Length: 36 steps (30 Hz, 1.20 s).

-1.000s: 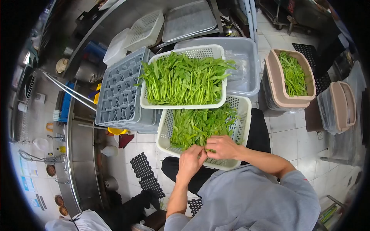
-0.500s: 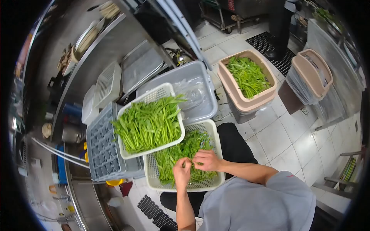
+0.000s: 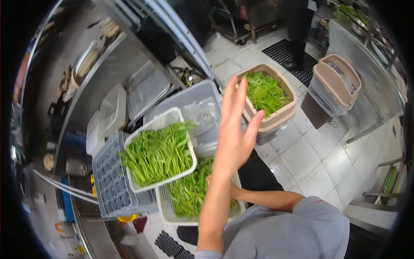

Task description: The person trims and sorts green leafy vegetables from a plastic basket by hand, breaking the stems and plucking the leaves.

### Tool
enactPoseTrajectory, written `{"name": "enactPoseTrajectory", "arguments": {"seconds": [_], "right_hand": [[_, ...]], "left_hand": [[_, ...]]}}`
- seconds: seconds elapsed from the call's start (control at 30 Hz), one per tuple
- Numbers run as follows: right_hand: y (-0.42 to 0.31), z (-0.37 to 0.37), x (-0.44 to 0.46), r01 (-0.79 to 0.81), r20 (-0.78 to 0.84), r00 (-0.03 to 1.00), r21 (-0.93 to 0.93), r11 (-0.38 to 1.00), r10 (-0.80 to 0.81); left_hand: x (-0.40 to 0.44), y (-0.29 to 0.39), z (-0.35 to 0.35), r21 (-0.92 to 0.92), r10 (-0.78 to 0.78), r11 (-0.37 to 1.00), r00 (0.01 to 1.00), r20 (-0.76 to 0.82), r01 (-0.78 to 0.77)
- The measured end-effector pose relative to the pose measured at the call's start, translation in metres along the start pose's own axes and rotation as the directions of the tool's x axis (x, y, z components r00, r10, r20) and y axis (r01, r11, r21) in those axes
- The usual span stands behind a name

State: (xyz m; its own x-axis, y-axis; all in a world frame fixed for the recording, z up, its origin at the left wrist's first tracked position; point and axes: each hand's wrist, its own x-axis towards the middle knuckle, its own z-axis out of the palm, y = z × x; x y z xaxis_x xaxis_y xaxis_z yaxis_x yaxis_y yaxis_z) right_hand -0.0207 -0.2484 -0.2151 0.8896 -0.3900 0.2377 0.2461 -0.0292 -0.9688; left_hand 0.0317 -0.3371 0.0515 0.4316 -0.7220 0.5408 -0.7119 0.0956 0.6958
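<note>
My left hand (image 3: 236,129) is raised with its fingers and thumb apart and nothing in it. It reaches up near the rim of a beige bin (image 3: 291,97) that holds loose leafy greens (image 3: 266,93). Lower down, my right hand (image 3: 234,190) is over the lower white basket (image 3: 166,207), mostly hidden behind my left forearm. Its fingers barely show, so whether it holds a stem cannot be seen. Long-stemmed leafy greens (image 3: 185,198) lie in that basket. A second white basket (image 3: 192,151), heaped with bundled greens (image 3: 161,155), overlaps its upper left side.
A grey tub (image 3: 211,97) with clear plastic inside sits behind the baskets. At left is a grey glass rack (image 3: 112,177). A second lidded bin (image 3: 332,86) stands to the right. Someone's dark-clothed leg (image 3: 297,39) is on a black mat (image 3: 276,54).
My left hand has left the lower basket, moved up and forward to the beige bin, and spread its fingers. My right hand has shifted left behind the forearm. The view has tilted slightly.
</note>
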Motion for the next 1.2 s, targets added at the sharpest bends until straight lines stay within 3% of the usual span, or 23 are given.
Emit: {"name": "enactPoseTrajectory", "arguments": {"seconds": [0.07, 0.1, 0.13, 0.17, 0.2, 0.23, 0.33, 0.4, 0.43, 0.5, 0.53, 0.6, 0.63, 0.67, 0.73, 0.77, 0.83, 0.87, 0.93, 1.0, 1.07, 1.13, 1.2], "right_hand": [[0.000, -0.005, 0.006, -0.107, 0.047, 0.993, -0.015, 0.994, 0.107], [-0.009, -0.010, 0.009, -0.025, -0.058, 0.998, 0.049, 0.998, 0.028], [-0.016, -0.017, 0.011, -0.070, -0.128, 0.989, 0.038, 0.997, 0.074], [-0.024, -0.023, 0.013, -0.116, -0.197, 0.973, 0.034, 0.993, 0.120], [-0.024, -0.038, 0.017, -0.351, -0.076, 0.923, 0.240, 0.905, 0.378], [-0.015, -0.041, 0.021, -0.388, -0.095, 0.884, 0.396, 0.832, 0.458], [-0.013, -0.058, 0.038, -0.449, -0.082, 0.800, 0.576, 0.683, 0.595], [0.012, -0.064, 0.042, -0.400, 0.054, 0.838, 0.737, 0.545, 0.543], [0.011, -0.063, 0.041, -0.413, 0.070, 0.837, 0.731, 0.543, 0.543], [0.005, -0.060, 0.046, -0.399, 0.067, 0.847, 0.736, 0.547, 0.528], [0.002, -0.058, 0.046, -0.412, 0.085, 0.847, 0.728, 0.548, 0.524], [-0.002, -0.050, 0.043, -0.396, 0.061, 0.858, 0.711, 0.581, 0.510], [-0.002, -0.049, 0.042, -0.402, 0.070, 0.859, 0.704, 0.585, 0.507], [-0.001, -0.048, 0.042, -0.413, 0.084, 0.859, 0.697, 0.586, 0.505], [0.000, -0.048, 0.041, -0.405, 0.083, 0.881, 0.644, 0.649, 0.466], [0.000, -0.048, 0.041, -0.401, 0.082, 0.882, 0.648, 0.648, 0.463], [0.002, -0.048, 0.041, -0.406, 0.085, 0.881, 0.642, 0.650, 0.466], [0.003, -0.049, 0.041, -0.401, 0.073, 0.880, 0.645, 0.651, 0.470], [0.003, -0.049, 0.042, -0.414, 0.088, 0.876, 0.640, 0.648, 0.474], [0.005, -0.050, 0.040, -0.417, 0.093, 0.877, 0.632, 0.653, 0.471], [0.007, -0.050, 0.040, -0.425, 0.100, 0.875, 0.626, 0.654, 0.473], [0.009, -0.050, 0.041, -0.423, 0.101, 0.877, 0.624, 0.657, 0.469], [0.010, -0.049, 0.040, -0.410, 0.097, 0.888, 0.610, 0.678, 0.449]], "left_hand": [[-0.011, -0.030, 0.005, -0.145, -0.197, 0.966, 0.974, 0.112, 0.212], [-0.027, -0.037, -0.007, -0.170, -0.207, 0.957, 0.963, 0.171, 0.236], [-0.047, -0.044, -0.025, -0.186, -0.221, 0.945, 0.945, 0.242, 0.269], [-0.073, -0.051, -0.043, -0.244, -0.341, 0.875, 0.889, 0.304, 0.419], [-0.101, -0.058, -0.061, -0.299, -0.437, 0.781, 0.821, 0.367, 0.549], [-0.132, -0.069, -0.076, -0.299, -0.547, 0.714, 0.771, 0.327, 0.633], [-0.233, -0.112, -0.101, -0.199, -0.812, 0.553, 0.577, 0.085, 0.809], [-0.296, -0.146, -0.107, 0.057, -0.888, 0.459, 0.458, 0.031, 0.887], [-0.324, -0.159, -0.105, 0.049, -0.892, 0.453, 0.452, 0.017, 0.890], [-0.361, -0.181, -0.093, 0.562, -0.794, 0.264, 0.508, -0.334, 0.784], [-0.365, -0.184, -0.086, 0.550, -0.792, 0.256, 0.498, -0.352, 0.795], [-0.371, -0.193, -0.069, 0.614, -0.820, 0.077, 0.400, -0.409, 0.785], [-0.369, -0.195, -0.061, 0.666, -0.802, 0.086, 0.448, -0.395, 0.741], [-0.367, -0.197, -0.055, 0.656, -0.801, 0.078, 0.439, -0.408, 0.751], [-0.344, -0.181, -0.049, 0.581, -0.898, 0.241, 0.406, -0.170, 0.777], [-0.341, -0.175, -0.045, 0.570, -0.899, 0.235, 0.399, -0.180, 0.787], [-0.339, -0.166, -0.041, 0.472, -0.878, 0.382, 0.472, -0.085, 0.795], [-0.339, -0.162, -0.044, 0.465, -0.879, 0.376, 0.467, -0.093, 0.801], [-0.339, -0.154, -0.058, 0.479, -0.781, 0.431, 0.582, -0.226, 0.765], [-0.347, -0.160, -0.080, 0.553, -0.736, 0.395, 0.613, -0.289, 0.734], [-0.352, -0.161, -0.094, 0.509, -0.824, 0.238, 0.449, -0.345, 0.827], [-0.355, -0.162, -0.093, 0.544, -0.813, 0.225, 0.464, -0.352, 0.808], [-0.354, -0.162, -0.085, 0.530, -0.871, 0.239, 0.420, -0.253, 0.814]]}}
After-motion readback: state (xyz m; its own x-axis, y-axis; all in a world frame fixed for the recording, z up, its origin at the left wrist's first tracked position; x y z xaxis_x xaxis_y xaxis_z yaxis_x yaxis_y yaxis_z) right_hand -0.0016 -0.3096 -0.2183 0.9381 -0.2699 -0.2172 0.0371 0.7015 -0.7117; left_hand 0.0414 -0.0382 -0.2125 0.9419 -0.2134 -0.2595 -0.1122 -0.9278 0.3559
